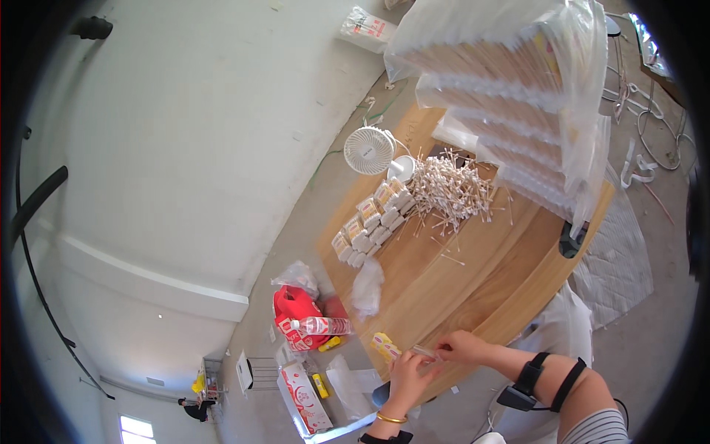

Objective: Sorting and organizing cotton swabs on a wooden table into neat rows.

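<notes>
A round wooden table (pixel 473 274) fills the middle of the view, with tall stacks of clear-bagged sticks (pixel 518 89) at its far side. Nearer lies a loose heap of cotton swabs (pixel 451 189), beside it a row of small filled packets (pixel 370 222), and a white desk fan (pixel 368 150) stands past them. At the near edge both hands meet over a small clear packet (pixel 423 352). The right hand (pixel 462 345) pinches its end with fingertips pressed together; the left hand (pixel 407 377) cups it from below, fingers curled. A yellow packet (pixel 384 346) lies just beside. The clear packet looks very light, thin and slippery, likely to crumple, so it is best held at its edges, not squeezed mid-body.
</notes>
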